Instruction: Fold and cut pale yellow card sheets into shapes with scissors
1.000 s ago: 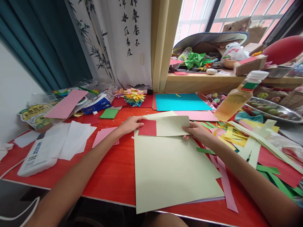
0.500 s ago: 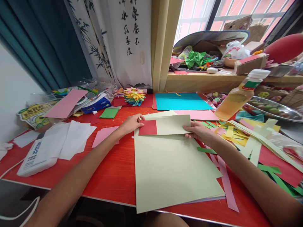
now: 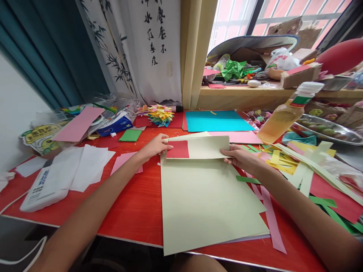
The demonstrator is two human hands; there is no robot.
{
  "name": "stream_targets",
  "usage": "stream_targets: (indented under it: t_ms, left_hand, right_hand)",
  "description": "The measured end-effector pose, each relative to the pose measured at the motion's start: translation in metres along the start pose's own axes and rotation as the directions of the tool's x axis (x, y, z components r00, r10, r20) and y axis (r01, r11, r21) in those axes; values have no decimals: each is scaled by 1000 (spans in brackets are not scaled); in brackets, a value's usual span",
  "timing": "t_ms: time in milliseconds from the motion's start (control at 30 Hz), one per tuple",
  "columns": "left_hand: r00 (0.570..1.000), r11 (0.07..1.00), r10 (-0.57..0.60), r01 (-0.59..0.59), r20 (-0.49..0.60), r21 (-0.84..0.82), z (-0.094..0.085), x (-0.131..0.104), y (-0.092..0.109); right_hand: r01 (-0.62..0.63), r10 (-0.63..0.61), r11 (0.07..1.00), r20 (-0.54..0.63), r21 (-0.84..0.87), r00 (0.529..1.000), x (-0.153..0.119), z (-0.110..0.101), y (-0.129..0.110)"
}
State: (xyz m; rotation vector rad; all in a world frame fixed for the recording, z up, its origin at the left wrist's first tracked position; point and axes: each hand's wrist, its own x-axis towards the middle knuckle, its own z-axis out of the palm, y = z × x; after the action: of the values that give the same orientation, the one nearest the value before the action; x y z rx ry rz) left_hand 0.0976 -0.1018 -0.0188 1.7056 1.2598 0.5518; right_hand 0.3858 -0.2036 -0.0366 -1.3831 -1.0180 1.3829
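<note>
A pale green paper strip [image 3: 207, 147] is held between my two hands, with a red paper piece [image 3: 178, 149] lying flat on its left end. My left hand [image 3: 159, 145] pinches the left end of the strip together with the red piece. At the right end, my right hand [image 3: 241, 156] grips the strip between thumb and fingers. Beneath it lies a larger pale green sheet [image 3: 210, 204] on top of other sheets. The far edge of that stack is partly hidden behind the strip.
Paper strips [image 3: 283, 162] in several colours lie at the right, near a tilted bottle [image 3: 280, 119] and a metal plate [image 3: 331, 128]. Blue-green sheets [image 3: 218, 121] lie at the back. A white box [image 3: 48, 185], tissues [image 3: 90, 166] and pink paper [image 3: 121, 162] are on the left.
Both hands have raised the pale green strip slightly, with the red piece still on its left end. The sheets below have stayed in place.
</note>
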Motion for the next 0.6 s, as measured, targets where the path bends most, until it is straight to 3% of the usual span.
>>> stream_targets:
  t_ms: [100,167,267,333,433,600]
  left_hand:
    - [996,992,53,-44,73,-116,-2,-1,4]
    - [987,973,162,-159,5,-168,-3,-1,7]
    - [940,926,322,-337,-110,-171,-3,-1,9]
    - [915,907,386,-400,-116,-131,-4,-1,9]
    - [919,917,392,-394,-41,-58,-5,-1,6]
    - [963,968,252,-248,92,-48,-7,0,1]
  right_hand:
    - [54,-53,998,6,-39,999,-2,2,-3]
    - [147,-150,983,-16,-110,989,-3,2,-7]
    - [312,-339,918,-77,-244,937,-3,-1,-10]
    - [330,-370,898,-90,-291,925,-2,-4,-9]
    - [287,-309,914,-34,-286,950,-1,-9,-5]
    - [275,-263,942,83,-193,961,-1,-12,0]
